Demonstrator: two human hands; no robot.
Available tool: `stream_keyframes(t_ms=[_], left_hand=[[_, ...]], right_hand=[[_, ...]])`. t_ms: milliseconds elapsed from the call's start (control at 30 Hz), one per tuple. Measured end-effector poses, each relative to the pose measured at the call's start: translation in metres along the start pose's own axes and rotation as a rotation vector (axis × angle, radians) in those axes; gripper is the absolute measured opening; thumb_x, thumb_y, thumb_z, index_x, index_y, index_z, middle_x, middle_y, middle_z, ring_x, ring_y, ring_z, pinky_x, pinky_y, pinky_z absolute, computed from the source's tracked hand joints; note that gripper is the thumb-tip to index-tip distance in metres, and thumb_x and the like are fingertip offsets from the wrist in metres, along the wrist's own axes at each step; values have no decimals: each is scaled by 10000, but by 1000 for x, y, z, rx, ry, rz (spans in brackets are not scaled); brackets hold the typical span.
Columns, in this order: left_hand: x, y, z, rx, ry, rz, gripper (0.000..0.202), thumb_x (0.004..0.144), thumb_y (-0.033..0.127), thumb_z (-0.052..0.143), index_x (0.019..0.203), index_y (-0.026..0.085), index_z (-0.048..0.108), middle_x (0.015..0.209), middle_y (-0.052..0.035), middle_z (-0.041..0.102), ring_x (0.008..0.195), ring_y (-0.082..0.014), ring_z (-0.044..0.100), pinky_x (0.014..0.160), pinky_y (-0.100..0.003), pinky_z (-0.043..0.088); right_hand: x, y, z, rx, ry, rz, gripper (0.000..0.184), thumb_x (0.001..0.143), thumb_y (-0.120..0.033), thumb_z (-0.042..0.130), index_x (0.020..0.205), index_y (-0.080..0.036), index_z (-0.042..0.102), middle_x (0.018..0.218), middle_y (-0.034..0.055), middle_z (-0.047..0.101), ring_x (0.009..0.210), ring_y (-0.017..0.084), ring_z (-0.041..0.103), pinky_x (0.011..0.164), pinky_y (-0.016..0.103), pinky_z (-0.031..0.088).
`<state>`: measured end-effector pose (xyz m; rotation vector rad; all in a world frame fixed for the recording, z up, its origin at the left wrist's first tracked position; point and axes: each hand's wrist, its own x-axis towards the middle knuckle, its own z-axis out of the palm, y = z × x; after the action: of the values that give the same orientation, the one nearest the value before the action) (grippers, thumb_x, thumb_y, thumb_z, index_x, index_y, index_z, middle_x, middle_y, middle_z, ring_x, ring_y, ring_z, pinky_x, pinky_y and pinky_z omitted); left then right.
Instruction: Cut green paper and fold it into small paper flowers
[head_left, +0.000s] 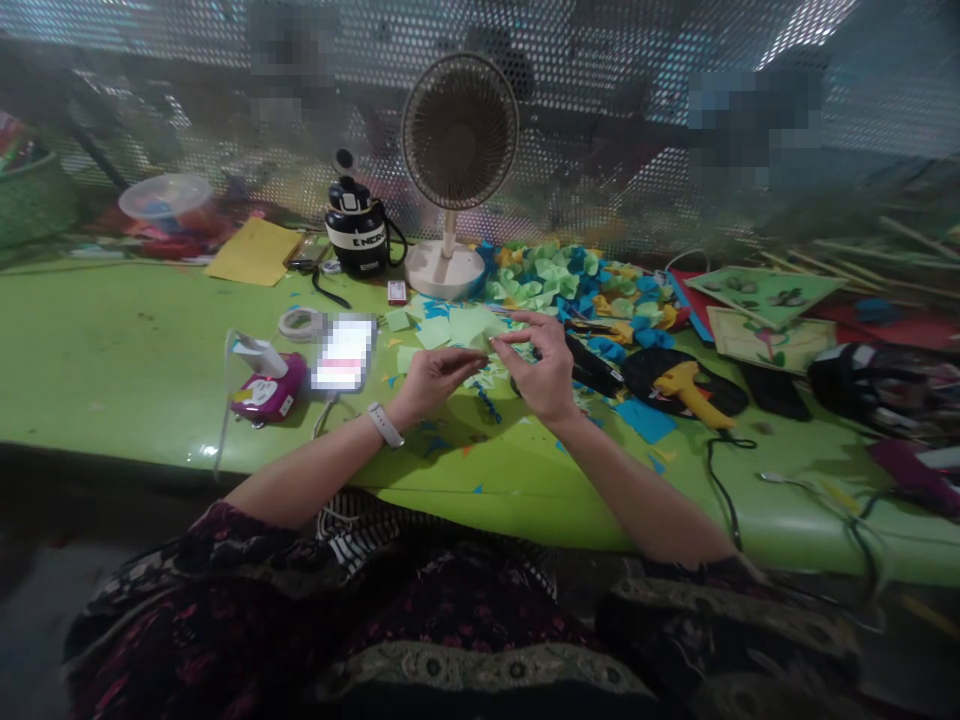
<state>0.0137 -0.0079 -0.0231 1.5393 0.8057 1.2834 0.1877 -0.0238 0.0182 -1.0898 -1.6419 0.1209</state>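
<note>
My left hand (435,375) and my right hand (544,365) meet above the green table (135,350), each pinching one end of a small pale-green piece of paper (489,345). A white watch sits on my left wrist. Beneath and behind the hands lie light-green paper squares (457,325) and small blue and yellow scraps. A heap of folded green, blue and yellow paper pieces (570,275) lies just beyond my right hand.
A small white desk fan (454,170) and a black jug (360,230) stand at the back. A phone (343,352), a tape roll (300,322) and a pink gadget (270,385) lie left. A yellow glue gun (690,390), its cord and paper crafts lie right.
</note>
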Motion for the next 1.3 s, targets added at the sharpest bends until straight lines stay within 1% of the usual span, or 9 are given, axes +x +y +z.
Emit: stream_keyframes(t_ms=[133, 300, 567, 767, 967, 1133, 1300], left_hand=[[0, 1, 0, 36, -9, 35, 190, 782, 330, 779, 936, 217, 791, 905, -57, 782, 809, -186, 718, 844, -359, 596], [0, 2, 1, 99, -13, 83, 174, 816, 333, 742, 945, 226, 788, 919, -52, 788, 803, -186, 718, 818, -361, 603], [-2, 2, 1, 122, -33, 106, 188, 823, 330, 737, 966, 218, 786, 953, -63, 785, 840, -198, 721, 848, -370, 610], [-2, 1, 2, 129, -39, 156, 236, 843, 351, 719, 995, 184, 788, 976, -94, 784, 851, -212, 740, 835, -365, 624], [0, -3, 1, 199, -33, 237, 228, 858, 326, 699, 1022, 187, 777, 969, -77, 789, 824, -193, 751, 787, -338, 642], [1, -4, 0, 235, -32, 269, 214, 867, 304, 694, 1031, 191, 773, 967, -77, 789, 824, -192, 754, 774, -328, 649], [1, -1, -1, 250, -35, 292, 203, 873, 282, 692, 1030, 178, 768, 968, -87, 788, 829, -201, 754, 768, -340, 649]], right_hand=[[0, 0, 1, -2, 6, -8, 87, 849, -327, 707, 810, -251, 692, 1090, 64, 668, 1103, 244, 621, 1028, 456, 454], [-1, 2, 2, 30, 19, -22, 81, 839, -302, 715, 794, -245, 680, 1060, 59, 677, 1078, 238, 634, 1013, 449, 461], [0, -1, 2, 72, 3, 23, 82, 834, -287, 714, 777, -248, 671, 1039, 60, 689, 1067, 235, 627, 1016, 450, 452], [-1, 1, 3, 68, 8, -2, 85, 838, -292, 711, 782, -241, 674, 1029, 57, 694, 1051, 239, 639, 1001, 448, 459], [-1, 5, 4, 61, 24, -72, 98, 833, -299, 721, 775, -238, 670, 981, 43, 696, 1011, 235, 659, 952, 455, 491], [-1, 5, 5, 50, 15, -67, 101, 836, -301, 715, 773, -242, 662, 967, 43, 702, 1001, 234, 662, 944, 462, 504], [-1, 4, 4, 55, -13, -59, 117, 830, -325, 719, 775, -238, 663, 966, 50, 704, 1005, 242, 661, 946, 465, 503]])
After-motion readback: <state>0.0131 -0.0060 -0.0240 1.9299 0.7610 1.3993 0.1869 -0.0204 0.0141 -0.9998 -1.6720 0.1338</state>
